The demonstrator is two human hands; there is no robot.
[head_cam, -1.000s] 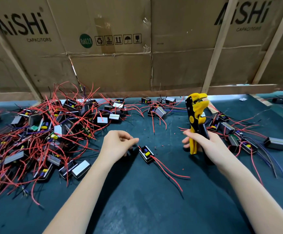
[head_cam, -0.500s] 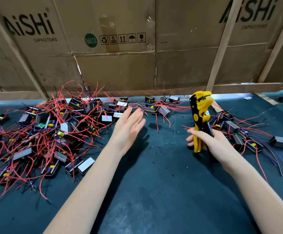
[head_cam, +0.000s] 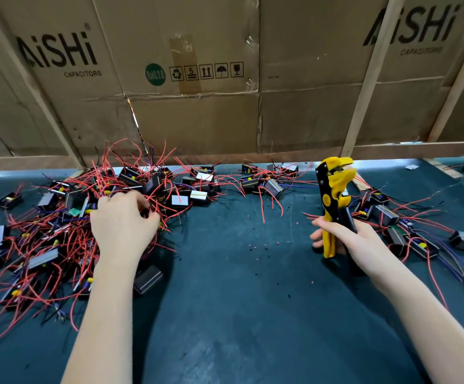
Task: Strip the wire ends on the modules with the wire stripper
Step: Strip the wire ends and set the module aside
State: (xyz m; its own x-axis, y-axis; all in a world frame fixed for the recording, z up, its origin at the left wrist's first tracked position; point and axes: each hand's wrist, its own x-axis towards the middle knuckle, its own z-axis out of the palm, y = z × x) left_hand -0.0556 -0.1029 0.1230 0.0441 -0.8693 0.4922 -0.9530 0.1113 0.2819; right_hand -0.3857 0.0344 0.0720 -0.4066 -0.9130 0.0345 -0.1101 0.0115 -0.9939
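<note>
Left hand (head_cam: 124, 225) reaches into module pile (head_cam: 59, 234) by tabletop's left edge, fingers curled round red wires (picking next one). Right hand (head_cam: 347, 239) grips wire stripper (head_cam: 333, 200) upright near right edge, ready to strip.

left hand (head_cam: 124, 223) fingers curled, right hand (head_cam: 350, 239) gripping

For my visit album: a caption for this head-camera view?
Left hand digs into tangled red-wired modules while right hand holds the yellow wire stripper upright.
</note>
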